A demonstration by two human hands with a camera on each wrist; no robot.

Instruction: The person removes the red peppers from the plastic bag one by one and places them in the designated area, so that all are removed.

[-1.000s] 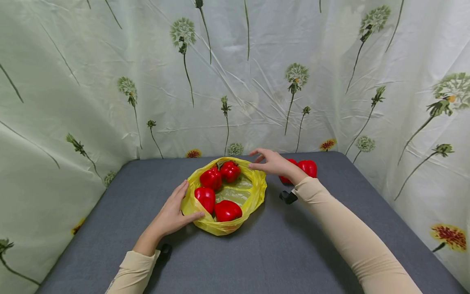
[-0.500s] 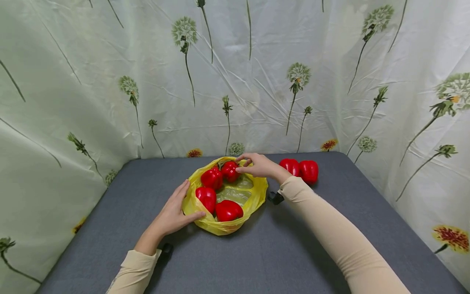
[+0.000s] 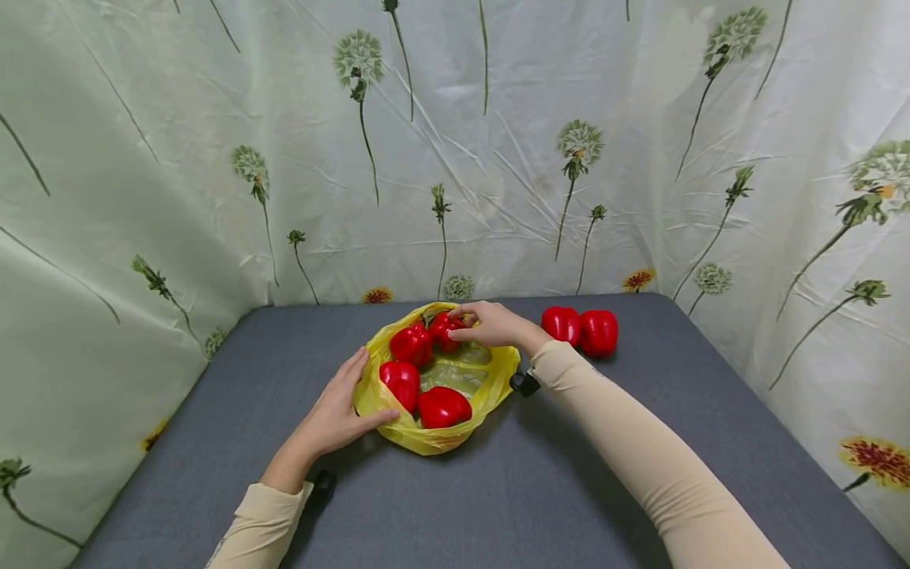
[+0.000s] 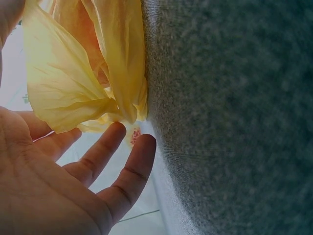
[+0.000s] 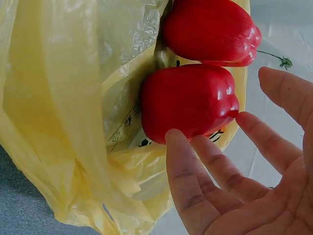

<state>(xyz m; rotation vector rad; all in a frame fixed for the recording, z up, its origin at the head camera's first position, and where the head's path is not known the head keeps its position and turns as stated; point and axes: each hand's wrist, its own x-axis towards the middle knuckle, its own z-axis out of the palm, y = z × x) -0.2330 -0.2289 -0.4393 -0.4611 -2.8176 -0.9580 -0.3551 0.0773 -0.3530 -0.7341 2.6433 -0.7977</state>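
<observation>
Against the splayed left hand, a bag is resting, apparently steadied; the splayed right hand is touching a pepper.

We look down on a broad, flat surface covered in dark grey-blue fabric; we cannot tell whether it is a table or a bed. Its far corners look rounded to us, its sides spread toward us, and its near edge runs out of the head view. From the left wrist view we make out a fine, speckled grain. Directly on it, around the middle, we find a yellow plastic bag, its mouth facing up. Well to the right, near the far edge, we see two red bell peppers lying side by side.
</observation>
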